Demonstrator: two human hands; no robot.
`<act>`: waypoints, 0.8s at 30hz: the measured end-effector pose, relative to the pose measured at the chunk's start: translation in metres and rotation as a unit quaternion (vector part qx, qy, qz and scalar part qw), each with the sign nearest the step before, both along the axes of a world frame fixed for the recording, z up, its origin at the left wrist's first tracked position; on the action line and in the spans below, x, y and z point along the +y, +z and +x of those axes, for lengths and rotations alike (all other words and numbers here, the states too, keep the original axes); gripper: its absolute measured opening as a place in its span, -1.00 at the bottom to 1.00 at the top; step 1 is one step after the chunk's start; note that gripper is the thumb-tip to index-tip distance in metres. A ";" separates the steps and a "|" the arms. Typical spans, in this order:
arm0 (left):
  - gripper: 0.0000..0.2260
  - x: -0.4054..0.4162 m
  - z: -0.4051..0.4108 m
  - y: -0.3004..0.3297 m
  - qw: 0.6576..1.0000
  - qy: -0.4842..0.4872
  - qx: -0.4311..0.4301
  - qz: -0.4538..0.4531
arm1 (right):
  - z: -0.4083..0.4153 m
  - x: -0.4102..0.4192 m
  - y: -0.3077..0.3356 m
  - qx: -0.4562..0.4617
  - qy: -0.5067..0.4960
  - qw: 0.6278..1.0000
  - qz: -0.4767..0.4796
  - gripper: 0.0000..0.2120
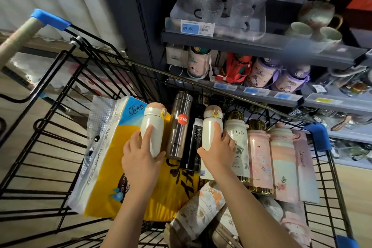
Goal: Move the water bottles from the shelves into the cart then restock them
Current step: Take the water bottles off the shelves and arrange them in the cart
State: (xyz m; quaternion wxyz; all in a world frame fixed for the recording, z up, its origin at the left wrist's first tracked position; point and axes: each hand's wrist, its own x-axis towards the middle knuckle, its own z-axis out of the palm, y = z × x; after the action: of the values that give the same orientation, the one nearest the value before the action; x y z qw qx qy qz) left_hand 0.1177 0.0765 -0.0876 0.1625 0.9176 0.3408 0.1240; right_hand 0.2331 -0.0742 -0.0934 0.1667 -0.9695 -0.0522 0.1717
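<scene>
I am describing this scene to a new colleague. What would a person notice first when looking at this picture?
First, the two hands over the black wire cart: the left hand and the right hand each hold a cream bottle with a peach cap. To their left lies a big yellow and blue tissue pack, and to their right a row of pastel floral bottles. Above, a shelf carries glass cups.

A round red sticker [183, 119] on the steel flask [179, 125] reads "316L"; the shelf price tag [190, 28] shows "69 80"; the tissue pack [112, 153] bears "New" and "SOFT CLEAN"; a pink sleeve [304, 165] says "Leisure".
</scene>
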 end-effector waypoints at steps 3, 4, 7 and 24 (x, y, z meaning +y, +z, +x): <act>-0.33 -0.004 0.003 0.001 1.000 0.001 0.027 0.016 | -0.001 0.000 -0.001 -0.020 0.013 1.000 -0.014 -0.19; -0.35 -0.005 0.003 0.000 0.999 0.001 0.036 0.017 | -0.002 0.000 -0.002 -0.028 0.019 0.999 -0.019 -0.20; -0.39 -0.008 0.004 -0.001 0.999 -0.003 0.049 0.014 | -0.004 0.000 -0.007 -0.042 0.044 0.998 -0.031 -0.19; -0.27 -0.027 0.005 0.031 0.993 0.043 -0.080 -0.077 | -0.006 -0.016 0.023 0.038 -0.067 0.982 0.173 -0.05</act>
State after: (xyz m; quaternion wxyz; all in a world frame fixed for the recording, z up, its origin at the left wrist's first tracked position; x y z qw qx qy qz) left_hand 0.1230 0.0500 -0.0563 0.2544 0.8737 0.3748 0.1772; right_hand 0.2272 -0.0899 -0.0708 0.3445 -0.9203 -0.0100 0.1853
